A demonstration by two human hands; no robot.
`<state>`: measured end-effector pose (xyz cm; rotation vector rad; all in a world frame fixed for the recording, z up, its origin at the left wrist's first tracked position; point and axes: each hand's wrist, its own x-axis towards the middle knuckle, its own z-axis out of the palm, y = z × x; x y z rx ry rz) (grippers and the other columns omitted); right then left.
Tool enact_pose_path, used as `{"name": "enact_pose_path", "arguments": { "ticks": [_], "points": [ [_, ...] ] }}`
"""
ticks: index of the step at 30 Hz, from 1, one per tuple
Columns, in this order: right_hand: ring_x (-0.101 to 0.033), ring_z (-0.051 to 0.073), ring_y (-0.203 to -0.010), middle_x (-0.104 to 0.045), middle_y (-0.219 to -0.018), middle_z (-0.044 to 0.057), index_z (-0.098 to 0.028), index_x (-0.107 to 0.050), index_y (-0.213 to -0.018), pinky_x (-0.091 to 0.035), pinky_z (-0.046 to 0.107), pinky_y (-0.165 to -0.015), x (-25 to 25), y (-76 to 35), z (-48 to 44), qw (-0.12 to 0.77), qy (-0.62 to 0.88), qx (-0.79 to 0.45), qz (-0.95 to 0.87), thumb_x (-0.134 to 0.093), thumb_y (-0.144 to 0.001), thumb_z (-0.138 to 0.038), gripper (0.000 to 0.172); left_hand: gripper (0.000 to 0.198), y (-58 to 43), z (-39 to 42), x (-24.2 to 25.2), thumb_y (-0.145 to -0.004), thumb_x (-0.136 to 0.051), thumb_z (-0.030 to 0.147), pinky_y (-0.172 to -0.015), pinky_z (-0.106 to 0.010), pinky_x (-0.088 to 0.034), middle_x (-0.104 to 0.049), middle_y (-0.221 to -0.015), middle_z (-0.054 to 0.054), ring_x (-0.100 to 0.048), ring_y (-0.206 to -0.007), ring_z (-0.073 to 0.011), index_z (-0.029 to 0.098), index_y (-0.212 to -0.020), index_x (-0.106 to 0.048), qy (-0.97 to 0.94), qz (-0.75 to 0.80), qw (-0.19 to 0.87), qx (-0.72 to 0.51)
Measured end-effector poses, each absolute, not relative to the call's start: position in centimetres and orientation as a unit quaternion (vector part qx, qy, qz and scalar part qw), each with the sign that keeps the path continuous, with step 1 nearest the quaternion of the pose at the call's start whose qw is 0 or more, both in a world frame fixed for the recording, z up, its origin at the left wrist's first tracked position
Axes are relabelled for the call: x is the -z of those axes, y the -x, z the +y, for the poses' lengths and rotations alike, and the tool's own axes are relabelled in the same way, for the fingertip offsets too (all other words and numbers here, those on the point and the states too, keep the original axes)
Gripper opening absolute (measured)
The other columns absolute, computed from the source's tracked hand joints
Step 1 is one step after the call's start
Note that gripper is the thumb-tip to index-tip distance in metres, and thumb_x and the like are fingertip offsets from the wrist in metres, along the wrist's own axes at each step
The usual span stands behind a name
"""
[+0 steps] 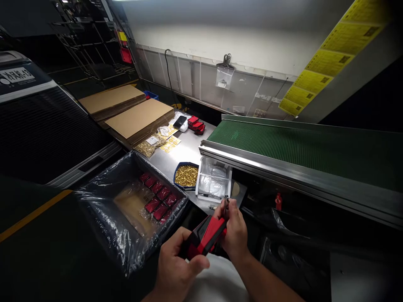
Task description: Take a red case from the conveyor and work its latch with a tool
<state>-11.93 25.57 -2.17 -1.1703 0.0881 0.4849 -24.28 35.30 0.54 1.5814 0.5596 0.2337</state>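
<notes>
Steel bench, hands gripping red-black device, plastic-lined box beside

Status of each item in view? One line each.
Left hand: gripping red-and-black case
Right hand: pinching small dark part above the case
Plastic-lined box: open, red cases in rows
Blue tray: filled with brass parts
Clear bin: holding plastic bags
Phone: lying flat, screen dark
</notes>
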Motion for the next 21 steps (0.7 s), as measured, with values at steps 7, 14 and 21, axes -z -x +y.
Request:
{"name": "enact_pose_path", "arguments": {
  "ticks": [7,14,21],
  "points": [
    [-0.043,0.008,-0.050,-0.051,-0.061,-0.002,-0.019,-0.051,-0.076,-0.036,0.024,-0.049,1.0,11.6,24.6,0.771,0.595,-0.211,-0.079,-0.036,-0.097,-0.056,0.045,0.036,22.6,37.7,0.5,-0.097,-0.050,0.046,-0.081,-0.025,-0.043,-0.057,-0.082,-0.002,-0.055,-0.084,-0.0176,0.020,-0.074,-0.057,-0.593,0.267,0.744,-0.152],
    [-0.047,0.010,-0.056,-0.055,-0.063,0.000,-0.018,-0.052,-0.076,-0.036,0.025,-0.055,0.8,12.3,24.2,0.718,0.616,-0.269,-0.181,-0.035,-0.099,-0.050,0.043,0.062,21.9,38.1,-0.5,-0.086,-0.057,0.065,-0.099,-0.035,-0.043,-0.060,-0.122,-0.012,-0.054,-0.117,-0.0287,0.019,-0.127,-0.055,-0.539,0.163,0.820,0.104],
    [-0.058,0.014,-0.067,-0.065,-0.074,0.002,-0.020,-0.056,-0.084,-0.046,0.029,-0.068,0.1,11.8,24.5,0.736,0.634,-0.205,-0.117,-0.033,-0.099,-0.052,0.042,0.072,21.6,37.9,-1.1,-0.074,-0.083,0.032,-0.098,-0.037,-0.046,-0.056,-0.124,-0.010,-0.055,-0.112,-0.0283,0.023,-0.137,-0.048,-0.543,0.129,0.819,0.135]
  ]
}}
